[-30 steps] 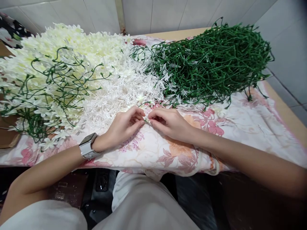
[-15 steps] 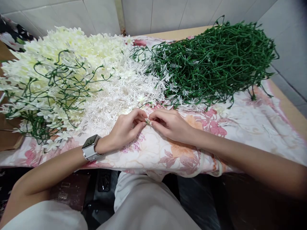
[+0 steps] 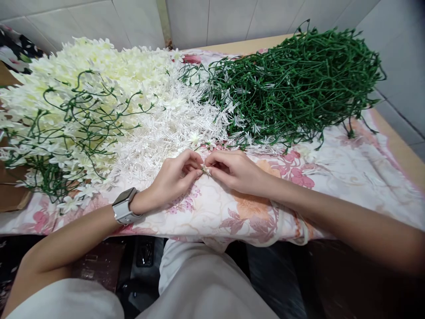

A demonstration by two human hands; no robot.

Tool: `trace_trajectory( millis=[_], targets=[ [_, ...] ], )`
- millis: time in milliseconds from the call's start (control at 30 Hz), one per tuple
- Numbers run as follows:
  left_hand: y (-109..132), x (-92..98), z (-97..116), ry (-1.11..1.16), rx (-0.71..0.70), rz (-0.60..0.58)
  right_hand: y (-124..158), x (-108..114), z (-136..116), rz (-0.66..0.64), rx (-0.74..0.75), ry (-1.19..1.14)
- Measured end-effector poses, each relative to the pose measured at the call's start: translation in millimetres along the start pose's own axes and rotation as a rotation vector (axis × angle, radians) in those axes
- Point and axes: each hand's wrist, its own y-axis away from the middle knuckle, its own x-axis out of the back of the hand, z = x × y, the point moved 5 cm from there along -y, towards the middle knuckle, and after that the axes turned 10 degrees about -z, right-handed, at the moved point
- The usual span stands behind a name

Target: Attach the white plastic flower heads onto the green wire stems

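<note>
Above the near part of the cloth, my left hand [image 3: 174, 177] and my right hand [image 3: 236, 172] meet fingertip to fingertip. Both are closed in a pinch on a small green-and-white artificial flower piece [image 3: 206, 170], mostly covered by the fingers. Just beyond them lies a heap of thin white artificial stamens [image 3: 156, 144]. A loose white flower [image 3: 194, 140] rests at the heap's front edge. Green plastic stems [image 3: 305, 84] are piled at the right, and cream-white artificial blossoms [image 3: 109, 66] are massed at the left.
Several branched green stems [image 3: 79, 108] lie over the blossoms. A floral tablecloth [image 3: 199, 217] covers the wooden table [image 3: 255, 44], with its edge hanging near my lap. A cardboard box [image 3: 13, 197] stands at the far left. Tiled wall [image 3: 229, 20] closes off the back.
Both hands keep their pinch on the small flower piece, with only a slight shift of the fingers. The view has moved very slightly; the heaps look unchanged.
</note>
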Motion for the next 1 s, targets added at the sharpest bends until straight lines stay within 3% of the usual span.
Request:
trace_trajectory(
  millis=[167, 367, 1000],
  targets=[
    [0.1, -0.1, -0.8, 0.027, 0.036, -0.044, -1.9, 5.4, 5.0, -0.044, -0.042, -0.096],
    [2.3, 2.9, 1.8, -0.063, 0.061, 0.006, -0.7, 8.6, 8.3, -0.016, -0.069, -0.21],
    [0.6, -1.1, -5.0, 0.018, 0.065, -0.045, -0.8, 8.8, 2.9, -0.025, -0.03, -0.097]
  ],
)
